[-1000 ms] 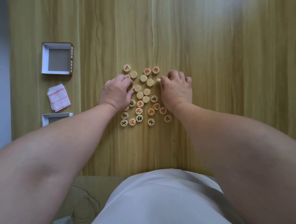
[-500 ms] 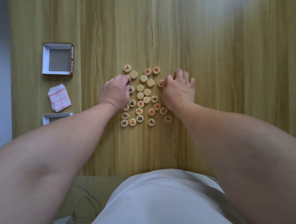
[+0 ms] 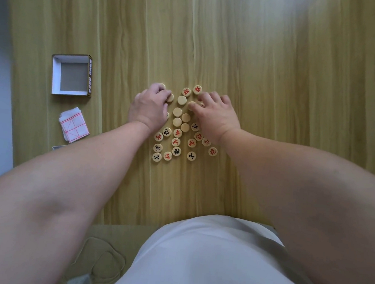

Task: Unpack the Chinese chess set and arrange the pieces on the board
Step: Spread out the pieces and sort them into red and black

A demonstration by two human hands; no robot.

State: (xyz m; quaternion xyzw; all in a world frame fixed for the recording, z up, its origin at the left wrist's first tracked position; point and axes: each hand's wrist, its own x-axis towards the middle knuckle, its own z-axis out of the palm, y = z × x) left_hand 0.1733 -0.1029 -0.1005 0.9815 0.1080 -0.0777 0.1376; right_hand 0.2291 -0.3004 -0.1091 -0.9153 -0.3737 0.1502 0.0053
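Your chess pieces [image 3: 178, 132] lie in one loose bunch flat on the wooden bench [image 3: 275, 81], well off to the right of the open box [image 3: 71, 75]. That box has white walls and one dark side with writing on it.

Both of your hands are on the bunch, at the part that is level with the box's near edge. They are close to each other but do not touch.

Your left hand [image 3: 147, 110] is on the side of the bunch closer to the box. Its fingers are curled down over some pieces. I cannot tell if it is holding one.

Your right hand [image 3: 215, 117] is on the side farther from the box. Its thumb and curled fingers pinch a blank piece [image 3: 192, 104].

Between your hands sit a few plain pieces [image 3: 177, 112] with no writing showing. Two pieces with red writing [image 3: 197, 89] sit side by side at the far end of the bunch. Near your wrists, the pieces show red or black writing, like the black one [image 3: 176, 151].

The folded board [image 3: 73, 125], white paper with red lines, lies just on your side of the box. A small corner of another white box part [image 3: 57, 148] pokes out past your left arm, a bit closer to you than the board.
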